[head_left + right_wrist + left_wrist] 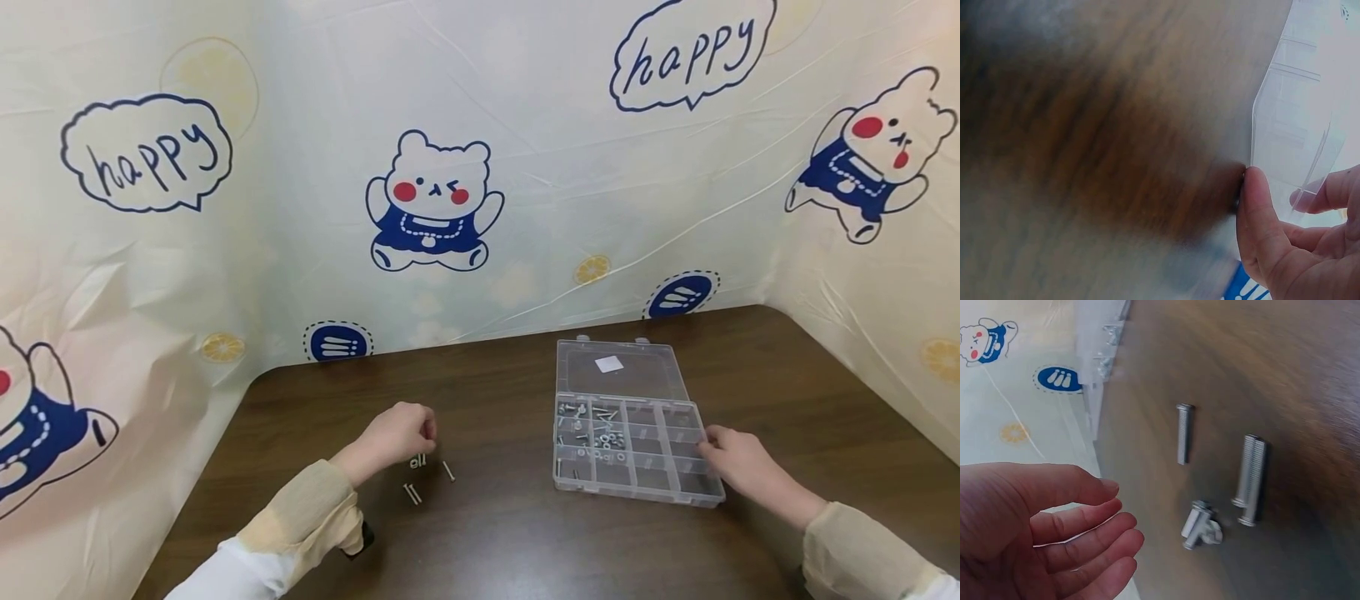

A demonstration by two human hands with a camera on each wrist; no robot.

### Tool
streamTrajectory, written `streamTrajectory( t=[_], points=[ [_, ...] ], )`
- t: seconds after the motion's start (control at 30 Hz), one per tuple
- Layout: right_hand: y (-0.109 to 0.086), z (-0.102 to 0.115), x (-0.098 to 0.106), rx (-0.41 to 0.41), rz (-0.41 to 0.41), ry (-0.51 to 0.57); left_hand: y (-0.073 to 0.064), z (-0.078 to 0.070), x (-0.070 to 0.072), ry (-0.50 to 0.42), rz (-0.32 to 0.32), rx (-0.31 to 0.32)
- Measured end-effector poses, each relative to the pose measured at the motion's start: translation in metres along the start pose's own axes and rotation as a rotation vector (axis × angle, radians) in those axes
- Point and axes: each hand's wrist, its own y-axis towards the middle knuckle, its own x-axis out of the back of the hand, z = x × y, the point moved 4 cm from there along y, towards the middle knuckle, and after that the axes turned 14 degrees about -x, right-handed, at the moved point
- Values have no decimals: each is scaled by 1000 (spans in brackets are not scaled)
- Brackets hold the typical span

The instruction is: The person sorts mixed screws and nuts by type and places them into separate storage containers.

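Observation:
My left hand (393, 432) is above the table, just behind some loose hardware, its fingers loosely bent with nothing between them in the left wrist view. Nearest it lie a single screw (1183, 434), two long screws side by side (1252, 478), and a small cluster of short hardware (1199, 525) with a nut-like piece. On the right, a clear plastic compartment box (652, 477) sits with its lid laid back. Several screws (606, 413) and nuts or washers (609, 442) fill its left compartments. Thumb and fingers of my right hand (742, 467) pinch the box's right wall.
The dark wooden table (495, 533) meets a printed curtain (525, 208) along its back edge and at both sides. The box's lid (637, 371) lies flat toward the back, with a small white paper (609, 364) on it.

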Motion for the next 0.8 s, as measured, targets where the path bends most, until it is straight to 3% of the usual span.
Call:
streamTrajectory(
  t=[0.23, 0.6, 0.8],
  points=[
    [0, -1, 0, 8, 6, 16, -11, 11, -8, 5, -5, -26],
    [0, -1, 0, 1, -4, -4, -14, 24, -22, -27, 41, -182],
    [0, 0, 0, -7, 0, -14, -14, 25, -25, -37, 32, -215]
  ],
)
